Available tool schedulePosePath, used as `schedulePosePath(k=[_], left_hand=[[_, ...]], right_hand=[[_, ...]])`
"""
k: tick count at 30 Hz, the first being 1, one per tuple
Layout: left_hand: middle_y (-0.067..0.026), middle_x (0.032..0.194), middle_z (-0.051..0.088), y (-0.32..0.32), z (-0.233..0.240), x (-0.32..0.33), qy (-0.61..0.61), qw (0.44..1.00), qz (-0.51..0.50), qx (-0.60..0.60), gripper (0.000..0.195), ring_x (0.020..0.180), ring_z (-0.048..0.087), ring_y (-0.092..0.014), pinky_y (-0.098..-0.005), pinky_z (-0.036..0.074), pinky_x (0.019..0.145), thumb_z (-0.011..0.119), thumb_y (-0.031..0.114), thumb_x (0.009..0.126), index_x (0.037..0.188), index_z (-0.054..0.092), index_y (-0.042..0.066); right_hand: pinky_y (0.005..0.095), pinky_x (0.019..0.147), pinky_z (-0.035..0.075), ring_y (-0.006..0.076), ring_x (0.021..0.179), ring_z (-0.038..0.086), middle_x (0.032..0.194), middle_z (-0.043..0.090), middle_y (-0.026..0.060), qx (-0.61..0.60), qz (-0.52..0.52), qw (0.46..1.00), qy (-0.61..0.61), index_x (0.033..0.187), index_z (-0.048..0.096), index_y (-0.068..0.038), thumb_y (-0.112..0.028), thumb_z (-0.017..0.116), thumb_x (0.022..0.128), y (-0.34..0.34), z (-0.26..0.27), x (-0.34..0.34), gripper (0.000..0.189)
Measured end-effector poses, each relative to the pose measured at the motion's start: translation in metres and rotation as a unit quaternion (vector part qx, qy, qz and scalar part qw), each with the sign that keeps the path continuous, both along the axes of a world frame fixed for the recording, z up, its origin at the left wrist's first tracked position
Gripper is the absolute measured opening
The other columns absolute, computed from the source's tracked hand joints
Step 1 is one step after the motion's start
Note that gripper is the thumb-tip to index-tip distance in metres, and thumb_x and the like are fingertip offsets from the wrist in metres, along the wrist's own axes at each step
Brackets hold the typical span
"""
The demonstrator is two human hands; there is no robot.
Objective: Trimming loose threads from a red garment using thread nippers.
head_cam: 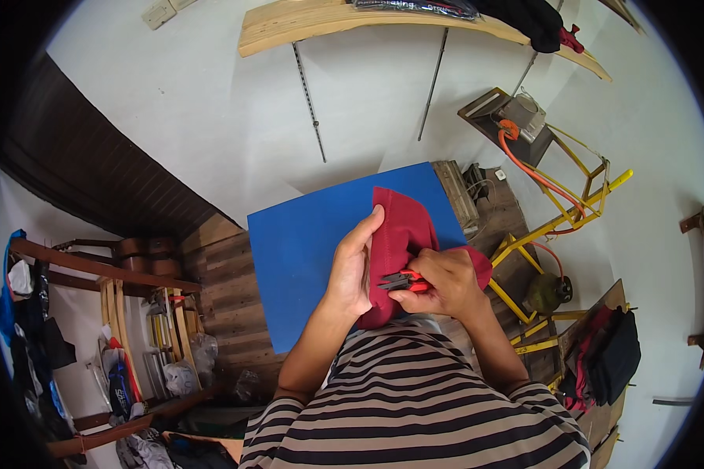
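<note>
A dark red piece of fabric (408, 217) with a stitched seam is held up in front of my body, above a blue tabletop (305, 258). My left hand (352, 264) grips its left edge, thumb on top near the upper end and the other fingers hidden behind the cloth. In my right hand (446, 281) is a pair of thread snips with red handles (413, 281). Their dark blades point left, over the cloth beside the seam. Part of the fabric shows beyond the right hand's knuckles.
Right of the table stands a yellow metal frame (540, 228) with an orange hose (534, 167). Folded dark garments (613, 352) lie on a board at lower right. A wooden shelf (305, 26) spans the wall ahead. Wooden racks (105, 267) with bags and cloth stand at left.
</note>
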State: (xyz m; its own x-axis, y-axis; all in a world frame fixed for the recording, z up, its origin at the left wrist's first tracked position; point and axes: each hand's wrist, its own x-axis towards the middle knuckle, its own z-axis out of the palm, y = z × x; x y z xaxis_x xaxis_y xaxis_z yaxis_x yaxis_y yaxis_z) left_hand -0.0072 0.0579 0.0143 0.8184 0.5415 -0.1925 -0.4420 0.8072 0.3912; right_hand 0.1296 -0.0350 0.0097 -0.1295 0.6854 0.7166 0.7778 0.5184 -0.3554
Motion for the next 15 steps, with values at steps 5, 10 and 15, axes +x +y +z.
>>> schedulePosePath(k=[5,10,15], left_hand=[[-0.0049,0.096,0.068,-0.0046,0.0037,0.0034,0.027,1.000,0.010,0.012,0.031,0.083,0.066,-0.014,-0.0302,0.055,0.074,0.050,0.034,0.097,0.105,0.061,0.007],[-0.0052,0.097,0.068,-0.0076,0.0074,0.0043,0.016,1.000,0.005,0.013,0.031,0.082,0.066,-0.014,-0.0305,0.054,0.075,0.050,0.034,0.097,0.105,0.061,0.006],[-0.0063,0.099,0.067,-0.0092,0.0059,0.0041,0.013,1.000,0.003,0.017,0.033,0.084,0.066,-0.016,-0.0315,0.055,0.076,0.050,0.035,0.097,0.108,0.061,0.005]], right_hand=[[0.0300,0.040,0.041,0.0178,0.045,0.054,0.060,0.050,0.0036,-0.001,-0.004,1.000,-0.011,0.072,0.056,-0.005,-0.030,0.080,0.071,-0.0035,-0.0003,0.0016,0.034],[0.0302,0.040,0.041,0.0182,0.046,0.054,0.060,0.050,0.0036,-0.007,-0.006,1.000,-0.008,0.072,0.056,-0.005,-0.030,0.080,0.070,-0.0066,-0.0021,0.0016,0.035],[0.0305,0.040,0.041,0.0195,0.046,0.053,0.060,0.051,0.0037,0.002,-0.011,0.999,0.033,0.074,0.056,-0.004,-0.030,0.081,0.068,-0.0078,-0.0044,0.0007,0.036]])
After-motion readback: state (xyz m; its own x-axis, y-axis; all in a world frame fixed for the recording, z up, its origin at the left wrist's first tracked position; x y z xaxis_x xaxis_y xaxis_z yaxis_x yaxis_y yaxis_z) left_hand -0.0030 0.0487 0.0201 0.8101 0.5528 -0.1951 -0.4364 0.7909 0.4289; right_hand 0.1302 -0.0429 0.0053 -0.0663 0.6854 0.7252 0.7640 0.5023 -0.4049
